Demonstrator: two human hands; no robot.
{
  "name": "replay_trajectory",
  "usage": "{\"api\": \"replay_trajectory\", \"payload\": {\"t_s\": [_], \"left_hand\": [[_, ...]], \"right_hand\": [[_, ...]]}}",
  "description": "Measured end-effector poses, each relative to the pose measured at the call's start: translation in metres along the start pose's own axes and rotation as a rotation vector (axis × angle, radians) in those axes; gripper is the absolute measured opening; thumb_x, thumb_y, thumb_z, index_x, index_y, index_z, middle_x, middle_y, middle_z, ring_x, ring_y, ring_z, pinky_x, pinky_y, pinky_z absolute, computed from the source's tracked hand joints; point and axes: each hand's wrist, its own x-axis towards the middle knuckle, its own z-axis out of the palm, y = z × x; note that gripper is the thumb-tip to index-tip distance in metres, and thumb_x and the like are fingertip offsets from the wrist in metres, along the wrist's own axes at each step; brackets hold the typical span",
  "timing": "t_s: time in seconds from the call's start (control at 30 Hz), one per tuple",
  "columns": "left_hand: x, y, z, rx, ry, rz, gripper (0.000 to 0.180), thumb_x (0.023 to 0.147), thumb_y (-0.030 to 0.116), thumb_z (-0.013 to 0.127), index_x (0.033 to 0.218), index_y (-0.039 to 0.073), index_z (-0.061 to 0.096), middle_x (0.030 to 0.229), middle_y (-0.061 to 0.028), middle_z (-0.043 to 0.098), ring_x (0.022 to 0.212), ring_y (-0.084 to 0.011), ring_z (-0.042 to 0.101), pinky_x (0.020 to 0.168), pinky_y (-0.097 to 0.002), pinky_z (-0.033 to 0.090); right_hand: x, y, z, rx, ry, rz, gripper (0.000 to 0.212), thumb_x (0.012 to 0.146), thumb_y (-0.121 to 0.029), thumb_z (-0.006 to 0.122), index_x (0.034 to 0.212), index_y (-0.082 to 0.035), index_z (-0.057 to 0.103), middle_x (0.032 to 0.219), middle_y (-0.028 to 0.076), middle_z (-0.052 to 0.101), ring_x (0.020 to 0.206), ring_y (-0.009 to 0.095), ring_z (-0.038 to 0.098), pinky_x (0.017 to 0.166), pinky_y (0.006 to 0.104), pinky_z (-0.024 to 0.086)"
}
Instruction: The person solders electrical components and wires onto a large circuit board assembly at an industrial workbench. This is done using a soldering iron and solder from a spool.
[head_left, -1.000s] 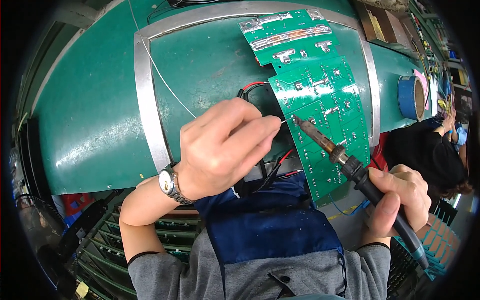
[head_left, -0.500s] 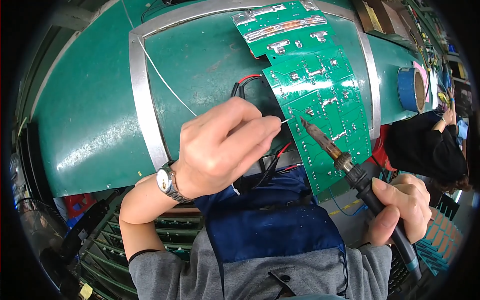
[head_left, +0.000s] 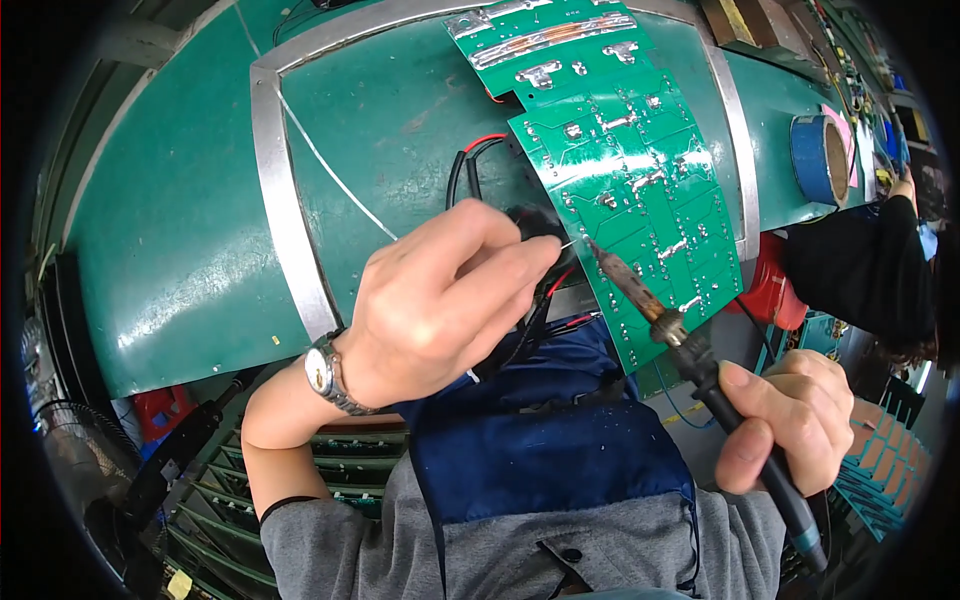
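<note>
Green printed circuit board (head_left: 625, 160): right of our left hand (head_left: 440, 290), far-left of our right hand (head_left: 795, 415); long axis far to near, slanting rightward. Left: nearer, pinching thin pale wire (head_left: 568, 244) beside the board's left edge. Right: grasping black-handled soldering iron (head_left: 690, 355); tip contact we cannot confirm.
</note>
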Motion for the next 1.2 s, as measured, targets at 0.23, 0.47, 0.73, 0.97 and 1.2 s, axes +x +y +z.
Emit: {"api": "replay_trajectory", "payload": {"t_s": [0.23, 0.47, 0.73, 0.97, 1.2], "left_hand": [[-0.008, 0.012, 0.008, 0.028, 0.019, 0.057, 0.025, 0.065, -0.002, 0.077, 0.089, 0.005, 0.071, 0.073, -0.005, 0.057, 0.057, -0.0168, 0.057, 0.047, -0.0272, 0.045], [-0.013, 0.015, 0.016, 0.055, -0.009, 0.044, 0.028, 0.067, -0.004, 0.075, 0.094, 0.004, 0.071, 0.076, -0.0058, 0.057, 0.058, -0.0163, 0.056, 0.048, -0.0266, 0.045], [-0.02, 0.03, 0.005, 0.154, 0.046, -0.006, 0.024, 0.067, -0.002, 0.077, 0.089, 0.005, 0.07, 0.074, -0.0048, 0.056, 0.061, -0.0177, 0.058, 0.05, -0.0281, 0.046], [-0.038, 0.047, 0.02, -0.068, 0.073, -0.22, 0.022, 0.072, 0.0, 0.077, 0.092, 0.004, 0.071, 0.079, -0.0046, 0.057, 0.056, -0.0109, 0.052, 0.049, -0.0236, 0.041], [-0.029, 0.037, 0.041, -0.026, 0.159, -0.066, 0.025, 0.069, -0.002, 0.078, 0.093, 0.005, 0.071, 0.076, -0.0052, 0.055, 0.054, -0.0127, 0.052, 0.047, -0.0251, 0.041]], "right_hand": [[-0.011, -0.004, -0.019, 0.027, -0.095, 0.016, 0.02, 0.081, -0.012, 0.061, 0.088, 0.006, 0.067, 0.059, 0.003, 0.058, 0.041, 0.011, 0.049, 0.037, 0.0222, 0.033], [-0.016, -0.007, 0.0, 0.001, 0.014, -0.024, 0.017, 0.079, -0.011, 0.062, 0.081, 0.005, 0.068, 0.052, 0.002, 0.055, 0.038, 0.01, 0.046, 0.035, 0.0213, 0.032], [-0.022, -0.012, -0.022, -0.003, -0.024, 0.014, 0.02, 0.081, -0.013, 0.061, 0.086, 0.005, 0.067, 0.057, 0.002, 0.056, 0.041, 0.011, 0.048, 0.038, 0.0225, 0.034], [-0.035, -0.013, -0.021, -0.01, -0.083, 0.068, 0.021, 0.083, -0.015, 0.06, 0.087, 0.005, 0.067, 0.057, 0.001, 0.055, 0.042, 0.012, 0.048, 0.041, 0.0241, 0.035], [-0.036, -0.017, -0.01, -0.014, 0.019, 0.006, 0.018, 0.078, -0.011, 0.06, 0.083, 0.006, 0.067, 0.055, 0.003, 0.056, 0.038, 0.01, 0.045, 0.035, 0.0215, 0.032]]}}
